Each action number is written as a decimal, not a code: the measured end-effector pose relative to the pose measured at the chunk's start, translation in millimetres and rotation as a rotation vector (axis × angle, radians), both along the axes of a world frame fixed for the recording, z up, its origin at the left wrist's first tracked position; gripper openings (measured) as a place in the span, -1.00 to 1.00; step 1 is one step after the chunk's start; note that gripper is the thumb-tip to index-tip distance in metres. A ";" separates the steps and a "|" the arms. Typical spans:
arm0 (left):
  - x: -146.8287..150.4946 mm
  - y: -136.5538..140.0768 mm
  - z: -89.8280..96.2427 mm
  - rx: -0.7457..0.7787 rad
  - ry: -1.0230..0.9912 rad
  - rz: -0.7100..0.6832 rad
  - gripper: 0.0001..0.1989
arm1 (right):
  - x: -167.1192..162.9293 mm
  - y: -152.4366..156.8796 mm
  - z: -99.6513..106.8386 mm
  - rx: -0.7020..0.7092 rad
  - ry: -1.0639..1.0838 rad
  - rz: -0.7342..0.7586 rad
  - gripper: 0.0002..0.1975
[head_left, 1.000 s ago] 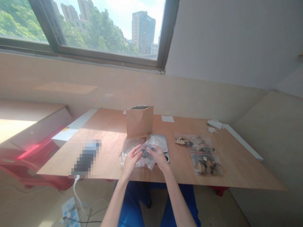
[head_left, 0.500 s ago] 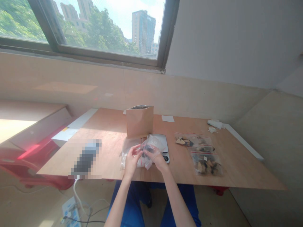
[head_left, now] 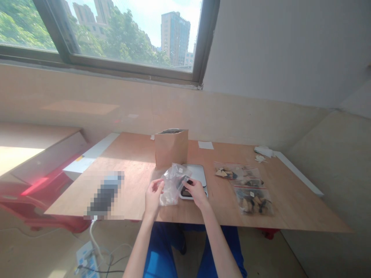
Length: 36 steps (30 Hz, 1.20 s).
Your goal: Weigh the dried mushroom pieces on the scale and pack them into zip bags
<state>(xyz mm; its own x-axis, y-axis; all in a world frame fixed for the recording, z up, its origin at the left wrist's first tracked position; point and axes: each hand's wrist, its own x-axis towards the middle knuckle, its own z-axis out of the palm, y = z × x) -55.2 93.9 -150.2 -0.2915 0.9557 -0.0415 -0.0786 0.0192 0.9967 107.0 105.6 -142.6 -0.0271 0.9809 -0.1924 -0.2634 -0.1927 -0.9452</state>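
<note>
A clear plastic bag (head_left: 173,181) spans the gap between my two hands, with a small pale label near its top. At its left edge, my left hand (head_left: 153,195) has thumb and fingers closed on the film. My right hand (head_left: 197,192) pinches the bag's right side, where a small dark piece (head_left: 185,180) shows by the fingertips; I cannot tell whether it lies inside the film. Beneath and behind the right hand is a white kitchen scale (head_left: 199,173), its front partly covered by the bag and hand.
An open brown paper pouch (head_left: 171,148) stands behind the bag. Several zip bags of dried pieces (head_left: 253,201) lie to the right. A blurred-out dark object (head_left: 104,195) with a white cable is at left. White paper (head_left: 205,145) lies at the back.
My hands have moved apart, the left one leftward. The bag, bunched between them before, is now spread out, and the dark piece shows by my right fingertips.
</note>
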 end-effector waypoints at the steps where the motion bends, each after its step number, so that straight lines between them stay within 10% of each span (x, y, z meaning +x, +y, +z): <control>1: -3.6 1.3 -1.9 -0.003 -0.006 0.023 -0.57 | 1.2 -0.8 -0.2 -0.005 0.005 -0.006 -0.61; 7: -21.6 6.0 -21.4 -0.090 0.009 0.145 -0.66 | 7.5 -5.9 -0.9 -0.020 0.066 -0.019 -0.66; 11: -21.4 0.5 -31.8 -0.227 0.363 0.202 -0.78 | 11.0 3.8 12.4 -0.005 0.073 -0.035 -0.66; 25: -9.2 -8.6 -26.2 -0.221 0.767 0.076 -0.77 | -17.6 105.9 144.3 0.644 -0.212 -0.147 -0.78; 36: -8.9 -8.2 -27.5 -0.230 0.774 0.056 -0.78 | -42.6 165.3 144.2 0.981 -0.871 -0.206 -0.74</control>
